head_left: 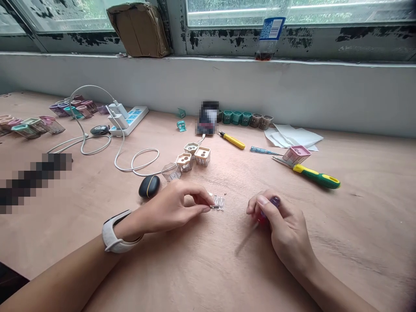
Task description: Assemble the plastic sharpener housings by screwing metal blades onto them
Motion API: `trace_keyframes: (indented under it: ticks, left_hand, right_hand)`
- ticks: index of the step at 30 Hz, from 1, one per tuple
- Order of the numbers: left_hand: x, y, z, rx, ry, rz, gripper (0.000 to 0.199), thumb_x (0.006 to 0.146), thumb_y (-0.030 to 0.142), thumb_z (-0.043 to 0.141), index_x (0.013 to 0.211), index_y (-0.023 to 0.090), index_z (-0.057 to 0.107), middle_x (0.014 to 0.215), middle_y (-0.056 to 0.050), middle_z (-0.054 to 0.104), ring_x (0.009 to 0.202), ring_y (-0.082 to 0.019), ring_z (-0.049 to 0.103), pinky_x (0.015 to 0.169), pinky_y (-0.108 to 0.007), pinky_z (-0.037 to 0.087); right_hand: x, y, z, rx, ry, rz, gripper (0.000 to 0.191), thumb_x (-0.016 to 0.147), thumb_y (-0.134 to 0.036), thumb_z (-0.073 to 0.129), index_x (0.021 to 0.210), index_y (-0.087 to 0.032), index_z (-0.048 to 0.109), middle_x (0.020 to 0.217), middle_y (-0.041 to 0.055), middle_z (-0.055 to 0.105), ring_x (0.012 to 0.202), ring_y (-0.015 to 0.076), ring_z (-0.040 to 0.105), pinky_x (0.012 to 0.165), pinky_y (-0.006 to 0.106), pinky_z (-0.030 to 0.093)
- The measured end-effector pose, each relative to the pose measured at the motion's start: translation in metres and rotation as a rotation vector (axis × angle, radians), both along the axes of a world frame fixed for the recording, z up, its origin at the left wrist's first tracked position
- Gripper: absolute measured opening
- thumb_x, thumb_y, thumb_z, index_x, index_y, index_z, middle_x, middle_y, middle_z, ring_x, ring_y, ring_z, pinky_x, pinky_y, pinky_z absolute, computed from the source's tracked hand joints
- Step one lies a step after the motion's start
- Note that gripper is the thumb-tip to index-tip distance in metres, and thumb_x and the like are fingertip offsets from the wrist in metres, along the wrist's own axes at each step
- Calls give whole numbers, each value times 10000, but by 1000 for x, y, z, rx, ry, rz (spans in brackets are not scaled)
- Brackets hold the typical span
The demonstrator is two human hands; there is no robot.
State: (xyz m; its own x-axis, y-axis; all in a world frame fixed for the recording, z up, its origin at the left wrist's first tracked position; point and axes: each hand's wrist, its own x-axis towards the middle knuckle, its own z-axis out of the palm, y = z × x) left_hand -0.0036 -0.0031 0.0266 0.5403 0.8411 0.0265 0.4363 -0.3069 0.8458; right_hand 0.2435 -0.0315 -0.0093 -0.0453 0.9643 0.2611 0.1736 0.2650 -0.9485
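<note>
Pale grey, dark-edged band [111,237] around the left wrist [128,227]

A blurred shaft [246,239] juts from a screwdriver handle [263,218] partly hidden by the right hand [287,232]; the left hand [177,209] pinches a piece [215,207] too small to identify. Pixelation masks a dark object [208,118] near the back edge of the table [195,268].

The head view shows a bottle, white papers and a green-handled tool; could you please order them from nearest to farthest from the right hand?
1. Green-handled tool: beyond the right hand and to its right.
2. White papers: farther back, near the wall.
3. Bottle: farthest, up by the window.
</note>
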Motion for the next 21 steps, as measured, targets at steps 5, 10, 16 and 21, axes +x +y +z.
trace_keyframes:
  ticks: [5,10,16,21]
  left_hand:
    - [4,-5,7,-9,-56,155,60,880,196,711,875,187,771,818,1,753,751,-119,666,698,-226,535]
    - [10,-10,11,-70,-183,235,13,862,186,741,853,187,751,779,15,734,747,-104,675,684,-194,549]
    - [16,-17,6,-148,-328,186,49,847,204,772,860,162,752,854,-24,760,832,-138,713,780,-232,588]
    - [24,-23,-1,-192,-317,162,56,833,192,763,857,144,748,840,-39,756,801,-148,712,747,-247,584]
  right_hand:
    - [-9,-12,0,73,205,2,302,1083,-330,423,847,-185,545,690,-14,565,535,74,532,464,185,447]
    - [-17,-31,-7,456,102,-31,105,1048,-188,482,1102,-193,571,740,-13,501,575,77,491,469,198,404]
    - [-12,-32,-8,762,-383,57,269,966,-49,542,1209,-154,592,709,-7,481,614,93,460,568,235,402]
    - [-13,-23,-7,755,-626,-58,298,941,-198,693,1220,-138,605,670,-33,543,549,78,475,582,228,415]
